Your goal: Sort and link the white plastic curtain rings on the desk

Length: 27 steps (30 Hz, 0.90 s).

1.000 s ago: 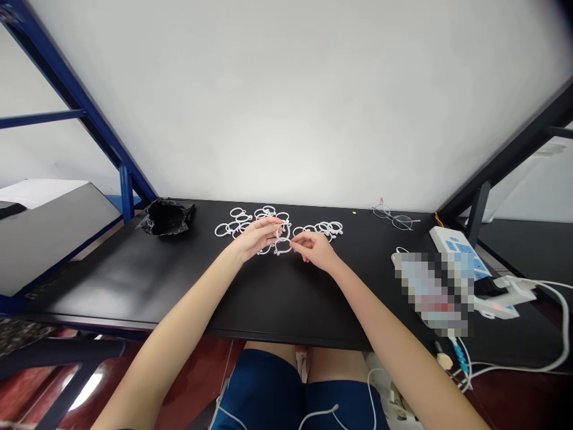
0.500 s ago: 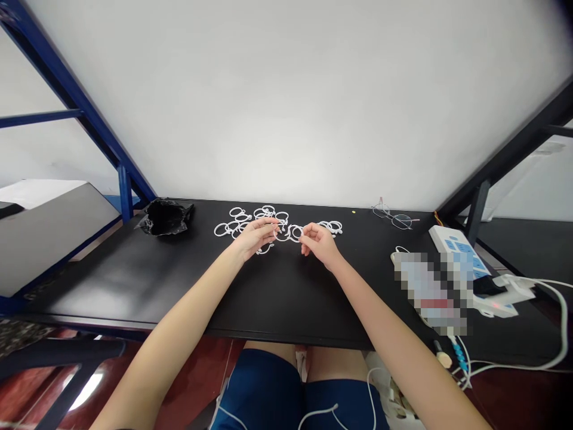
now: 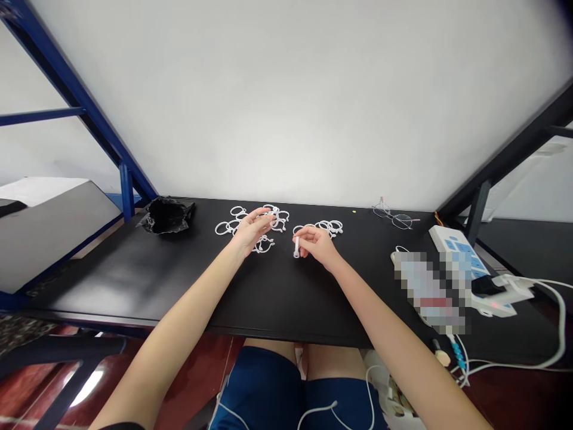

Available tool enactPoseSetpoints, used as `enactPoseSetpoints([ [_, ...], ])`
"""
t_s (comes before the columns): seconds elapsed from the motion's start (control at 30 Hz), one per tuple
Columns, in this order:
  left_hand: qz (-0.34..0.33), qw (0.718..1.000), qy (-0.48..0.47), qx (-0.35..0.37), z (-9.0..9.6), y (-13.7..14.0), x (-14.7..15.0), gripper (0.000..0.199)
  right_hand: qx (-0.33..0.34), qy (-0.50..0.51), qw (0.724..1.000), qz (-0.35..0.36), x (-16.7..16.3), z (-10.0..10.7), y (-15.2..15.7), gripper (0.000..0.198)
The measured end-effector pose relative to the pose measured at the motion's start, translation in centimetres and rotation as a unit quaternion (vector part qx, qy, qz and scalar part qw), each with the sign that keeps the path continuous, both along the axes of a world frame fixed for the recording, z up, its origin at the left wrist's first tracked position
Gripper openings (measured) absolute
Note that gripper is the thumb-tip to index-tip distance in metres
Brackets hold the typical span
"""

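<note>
White plastic curtain rings [image 3: 222, 229], each with a small eyelet, lie in a loose cluster at the back middle of the black table. My left hand [image 3: 253, 232] is over this cluster, its thumb and fingers pinched on a white ring [image 3: 274, 220] at the fingertips. A little apart from it, my right hand [image 3: 314, 243] pinches another white ring [image 3: 296, 247], seen edge-on with its eyelet end down. Just behind the right hand lies a second, smaller group of rings [image 3: 335, 227], partly covered by the hand.
A crumpled, open black plastic bag [image 3: 166, 218] stands at the back left of the table [image 3: 156, 275]. Glasses [image 3: 401, 221] lie at the back right. Farther right are a blurred-out phone [image 3: 427, 289], a power strip [image 3: 461, 251] and white cables [image 3: 555, 352].
My hands have moved slightly apart. The ring in my right hand has turned from face-on to edge-on and come lower. My left hand has shifted a little left and up.
</note>
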<state>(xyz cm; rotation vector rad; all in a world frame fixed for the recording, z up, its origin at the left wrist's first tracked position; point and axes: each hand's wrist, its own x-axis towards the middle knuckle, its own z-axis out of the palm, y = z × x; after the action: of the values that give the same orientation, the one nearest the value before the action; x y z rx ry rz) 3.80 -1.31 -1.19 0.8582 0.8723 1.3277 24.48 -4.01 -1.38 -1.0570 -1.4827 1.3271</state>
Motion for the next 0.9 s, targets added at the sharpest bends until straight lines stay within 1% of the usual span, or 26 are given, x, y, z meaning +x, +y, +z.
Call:
enactPoseSetpoints([
  [0.1, -0.014, 0.999, -0.022, 0.019, 0.0, -0.1, 0.2, 0.044, -0.025, -0.025, 0.999, 0.009, -0.4, -0.7, -0.1, 0.026],
  [0.27, -0.025, 1.0, -0.018, 0.007, -0.2, -0.2, 0.4, 0.054, 0.024, -0.084, 0.996, -0.022, -1.1, -2.1, 0.3, 0.026],
  [0.37, -0.046, 0.999, 0.004, 0.015, -0.5, -0.2, 0.4, 0.05, 0.018, -0.119, 0.992, -0.035, -1.4, -2.5, 0.6, 0.02],
  [0.47, -0.061, 0.998, 0.022, 0.025, -0.9, -0.1, 0.3, 0.043, 0.003, -0.102, 0.994, -0.039, -1.6, -2.5, 0.8, 0.014],
  [0.6, -0.072, 0.996, 0.038, 0.04, -1.0, -0.1, 0.2, 0.04, -0.013, -0.075, 0.995, -0.057, -1.5, -2.2, 0.7, 0.024],
  [0.67, -0.076, 0.995, 0.04, 0.044, -0.9, -0.1, 0.1, 0.038, -0.012, -0.064, 0.996, -0.055, -1.5, -2.0, 0.5, 0.027],
  [0.77, -0.084, 0.995, 0.036, 0.04, -0.7, -0.2, 0.1, 0.036, -0.013, -0.058, 0.997, -0.041, -1.6, -1.6, 0.2, 0.023],
  [0.9, -0.092, 0.994, 0.037, 0.037, -0.2, -0.4, 0.3, 0.029, -0.01, -0.047, 0.998, -0.05, -1.7, -1.4, 0.0, 0.02],
])
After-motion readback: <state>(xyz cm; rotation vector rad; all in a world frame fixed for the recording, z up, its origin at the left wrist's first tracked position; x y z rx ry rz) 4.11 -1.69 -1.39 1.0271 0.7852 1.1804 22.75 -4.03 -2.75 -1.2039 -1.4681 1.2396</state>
